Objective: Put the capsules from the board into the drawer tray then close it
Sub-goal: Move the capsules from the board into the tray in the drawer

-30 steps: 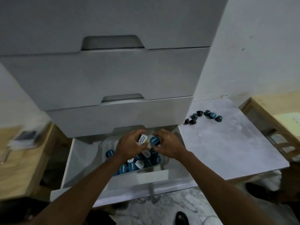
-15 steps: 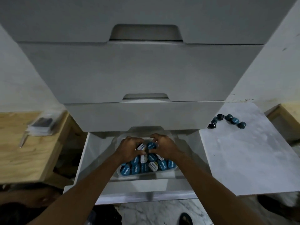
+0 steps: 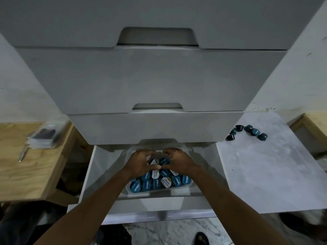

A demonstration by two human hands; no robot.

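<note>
The bottom drawer (image 3: 99, 174) of a white cabinet stands pulled out. Inside it a clear plastic tray (image 3: 184, 188) holds several blue-lidded and white-lidded capsules (image 3: 155, 183). My left hand (image 3: 140, 162) curls around a white-lidded capsule (image 3: 155, 162) over the tray's far half. My right hand (image 3: 178, 160) curls around a blue-lidded capsule (image 3: 164, 161) beside it, the two hands touching at the thumbs. Several dark capsules (image 3: 247, 132) lie in a loose row on the white board (image 3: 265, 174) to the right of the cabinet.
Two closed drawers (image 3: 155, 80) rise above the open one. A wooden bench (image 3: 26, 170) at the left carries a clear packet (image 3: 44, 137) and a pen (image 3: 23, 152). Another wooden surface (image 3: 316, 122) shows at the far right. A foot (image 3: 200, 238) stands on the marble floor below.
The view has swung left to centre on the drawer. Both hands have lowered with their capsules from above the tray down to the pile.
</note>
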